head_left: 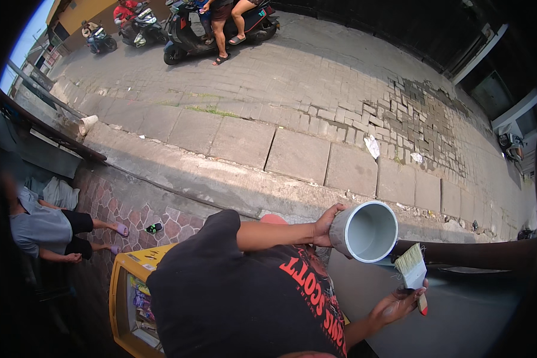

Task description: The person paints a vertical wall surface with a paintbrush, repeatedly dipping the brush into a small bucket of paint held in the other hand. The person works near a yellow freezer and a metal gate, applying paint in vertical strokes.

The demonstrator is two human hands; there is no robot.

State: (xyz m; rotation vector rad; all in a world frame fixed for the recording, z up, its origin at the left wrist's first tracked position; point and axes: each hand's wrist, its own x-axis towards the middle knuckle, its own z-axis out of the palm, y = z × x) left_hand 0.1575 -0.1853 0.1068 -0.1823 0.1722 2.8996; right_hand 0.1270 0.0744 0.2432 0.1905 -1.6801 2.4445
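The left hand [323, 230] grips a round bucket [371, 232] by its side near the rim, the fingers curled against the wall and partly hidden behind it. The bucket is held up and tilted, its pale grey inside turned toward the view and its outer wall a duller grey. Below and to the right, the right hand [400, 305] has its fingers closed around the handle of a flat paintbrush [412, 275]. Its cream bristles point upward near the bucket, its metal band is pale, and a red-tipped handle end sticks out under the hand.

A black T-shirt [221, 292] bears large red lettering [316, 292] across the chest, with smaller red print beside it. A yellow-framed case [115, 298] has dark markings and a small pale label on its upper edge; printed packets [141, 301], some purple, show behind its pane. To the left, another person [45, 218] wears a grey top and purple sandals. Scooters [188, 36] stand on the paved street [268, 77] beyond.
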